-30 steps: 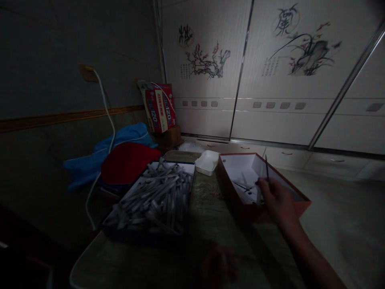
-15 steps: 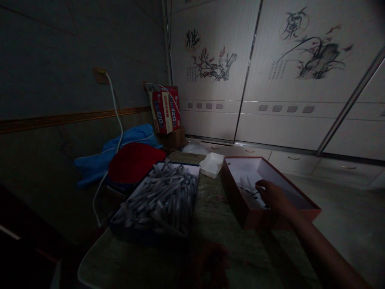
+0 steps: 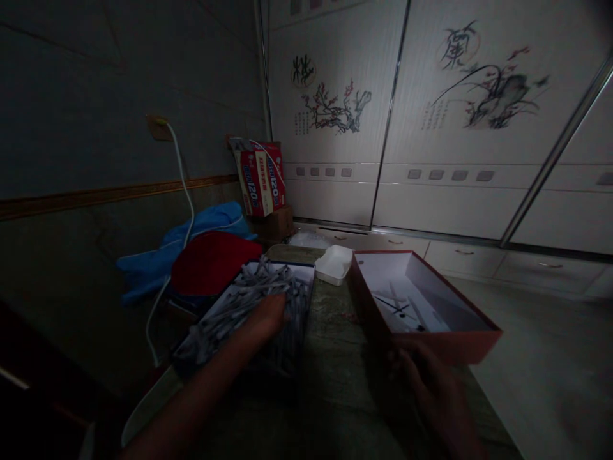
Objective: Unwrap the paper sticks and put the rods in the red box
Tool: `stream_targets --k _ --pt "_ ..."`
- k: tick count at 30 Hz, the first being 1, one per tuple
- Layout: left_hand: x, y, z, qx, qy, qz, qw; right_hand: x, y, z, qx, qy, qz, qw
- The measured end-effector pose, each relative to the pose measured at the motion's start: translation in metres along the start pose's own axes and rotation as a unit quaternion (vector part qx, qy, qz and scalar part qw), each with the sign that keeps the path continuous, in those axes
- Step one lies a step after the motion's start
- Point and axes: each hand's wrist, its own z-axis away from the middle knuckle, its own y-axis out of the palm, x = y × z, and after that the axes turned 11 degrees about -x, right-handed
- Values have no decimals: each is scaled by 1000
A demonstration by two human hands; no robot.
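Note:
My left hand point(image 3: 272, 314) reaches down onto a heap of thin, greyish, see-through plastic sticks point(image 3: 258, 287). They fill a dark blue box point(image 3: 309, 271) with a pale inside wall. The fingertips of that hand are hidden among the sticks, so their grip does not show. My right hand point(image 3: 426, 377) hovers in shadow at the near side of a red-brown box point(image 3: 454, 345), fingers loosely bent and apart, with nothing visible in them. Inside this white-lined box lie several clear sticks point(image 3: 395, 294) and thin black pieces point(image 3: 397, 308).
A small white open container point(image 3: 334, 265) stands between the boxes at the back of the dark table point(image 3: 330, 358). Red point(image 3: 211, 262) and blue cloth items point(image 3: 205, 220) lie at the left, near a white cable point(image 3: 184, 172). Printed cartons point(image 3: 261, 179) stand behind.
My right hand has come out of the red-brown box toward me. My left hand has moved from the table's near edge up onto the heap of sticks. The view has shifted slightly.

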Motion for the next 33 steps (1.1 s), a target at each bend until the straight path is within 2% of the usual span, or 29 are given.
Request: stream_targets --k 3,5,9,11,12,14,15,16,18,20,22,24,26,27,28,29,33 --pt "1 5 -1 11 0 -25 1000 -8 5 12 32 36 -22 999" --pt "3 3 1 10 -4 -26 1000 -12 5 18 32 54 -37 997" --pt "1 -14 17 8 -3 10 1000 -9 5 30 24 101 -84 991" --pt "-9 -25 34 33 -14 102 994 2 7 36 6 114 -114 987" --pt "-16 -29 45 58 -33 194 979 9 8 37 -6 124 -136 983" --pt "-32 -32 68 113 -74 371 919 24 12 39 -16 163 -195 967" --pt "-40 -29 80 128 -92 421 893 30 13 38 -15 188 -228 955" --pt "-46 -24 92 130 -107 439 882 35 14 37 -8 212 -262 942" --pt "-55 -9 112 121 -119 425 889 38 15 36 10 232 -308 923" --pt "-58 9 127 108 -106 409 900 33 14 36 34 232 -308 922" --pt "-58 28 138 96 -112 437 888 21 12 39 37 247 -284 926" --pt "-60 47 144 94 -157 513 839 7 11 45 10 270 -268 925" --pt "-65 64 147 98 -202 598 770 -4 12 53 -24 290 -264 920" --pt "-69 73 148 103 -210 626 744 -8 14 57 -35 297 -259 918" --pt "-73 81 148 109 -211 641 730 -11 17 61 -38 305 -254 917" --pt "-77 89 148 109 -210 644 728 -14 21 65 -43 311 -247 917" --pt "-87 114 141 74 -204 608 764 -22 36 79 -59 313 -213 924"
